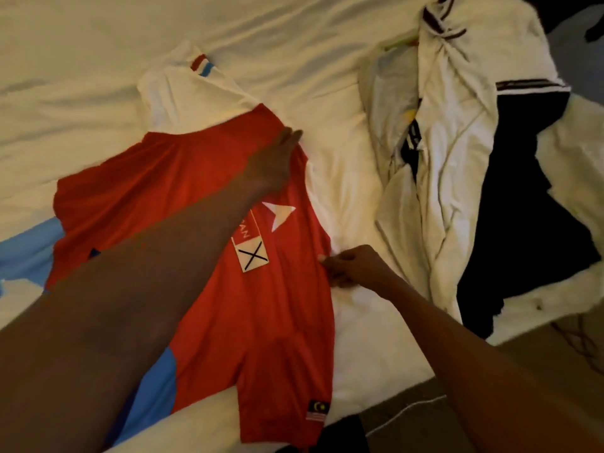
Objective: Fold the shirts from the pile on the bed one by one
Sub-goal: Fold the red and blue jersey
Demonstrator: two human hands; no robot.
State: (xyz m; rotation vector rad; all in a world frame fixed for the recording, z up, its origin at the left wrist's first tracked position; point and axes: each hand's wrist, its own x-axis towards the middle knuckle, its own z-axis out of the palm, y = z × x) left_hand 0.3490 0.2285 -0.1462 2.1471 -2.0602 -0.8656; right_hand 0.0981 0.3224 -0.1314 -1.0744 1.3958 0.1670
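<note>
Pinching red shirt (281, 322) edge, right hand (356, 268)

We are seeing dim, warm yellow light; the left hand (276, 161) is blurring; fine detail is smearing softly throughout.

Open sheet of the bed (114, 37) is left across the far side. The right is blocked by the heaped pile of shirts (457, 165). Between it and the spread red shirt (183, 197), a narrow bare strip is left.
</note>
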